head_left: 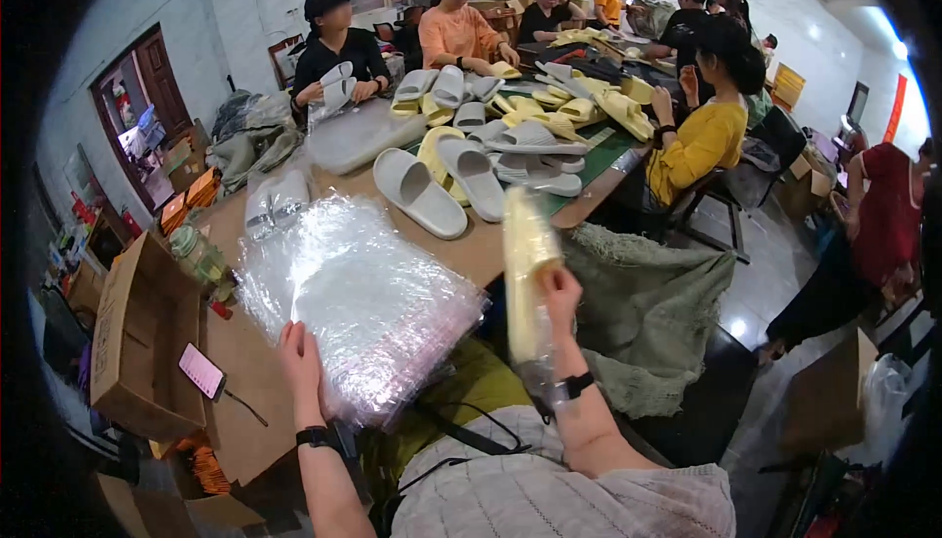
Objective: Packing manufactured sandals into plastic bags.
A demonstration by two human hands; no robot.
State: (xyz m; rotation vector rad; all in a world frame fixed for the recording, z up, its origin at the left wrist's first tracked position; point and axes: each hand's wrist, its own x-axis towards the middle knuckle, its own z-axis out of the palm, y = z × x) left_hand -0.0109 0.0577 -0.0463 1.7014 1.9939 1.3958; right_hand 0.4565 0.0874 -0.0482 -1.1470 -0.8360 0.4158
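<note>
Under left hand (300, 361), clear bags (363, 302)

grey slippers (442, 185) centre, on the long table (471, 253) | yellow slippers (589, 106) upper centre | open cardboard box (142, 342) left | phone (201, 371) lower left, beside box | green cloth (643, 312) right of centre | seated people upper frame

Both forearms are bare. Each wrist carries a black band: one below the left hand (300, 361), one below the right hand (559, 295). A pale knitted top covers the torso.
</note>
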